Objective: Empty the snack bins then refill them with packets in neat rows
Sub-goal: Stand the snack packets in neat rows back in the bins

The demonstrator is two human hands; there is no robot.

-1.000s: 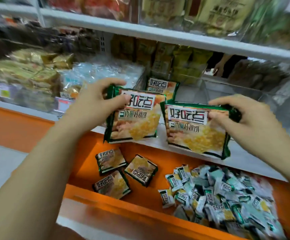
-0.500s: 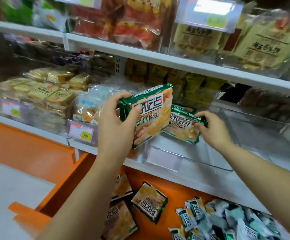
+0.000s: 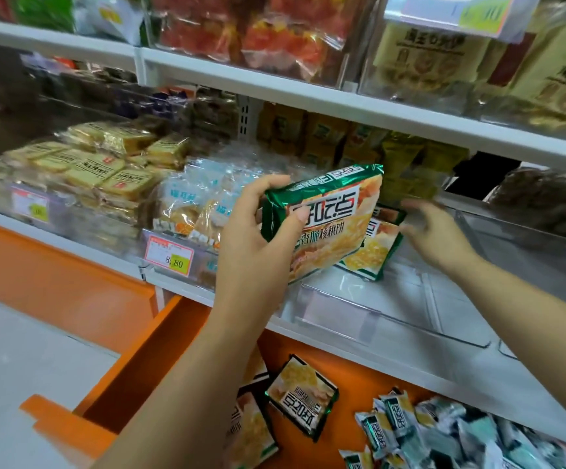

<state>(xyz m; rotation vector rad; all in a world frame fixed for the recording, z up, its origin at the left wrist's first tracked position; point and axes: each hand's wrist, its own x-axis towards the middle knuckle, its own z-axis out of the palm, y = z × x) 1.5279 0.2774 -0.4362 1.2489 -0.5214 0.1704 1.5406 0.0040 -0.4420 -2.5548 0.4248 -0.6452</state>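
Observation:
My left hand [image 3: 261,238] grips a green-edged biscuit packet [image 3: 329,228] by its left end and holds it upright over the clear plastic bin [image 3: 393,319] on the middle shelf. A second packet of the same kind [image 3: 374,255] leans inside the bin behind it. Just right of that packet my right hand [image 3: 433,235] hovers, blurred, with loose fingers and nothing in it. More of these packets [image 3: 303,396] lie in the orange tray [image 3: 132,367] below, next to a heap of small green-and-white packets [image 3: 444,434].
Left of the clear bin stand bins of wrapped cakes [image 3: 102,170] and blue-white packets [image 3: 190,201] behind a price tag [image 3: 169,256]. A white shelf [image 3: 308,93] above carries bagged snacks. The bin's right half shows its bare floor.
My right hand has let go of its packet, which now leans in the bin, and has drawn slightly right. My left hand has carried its packet closer over the bin.

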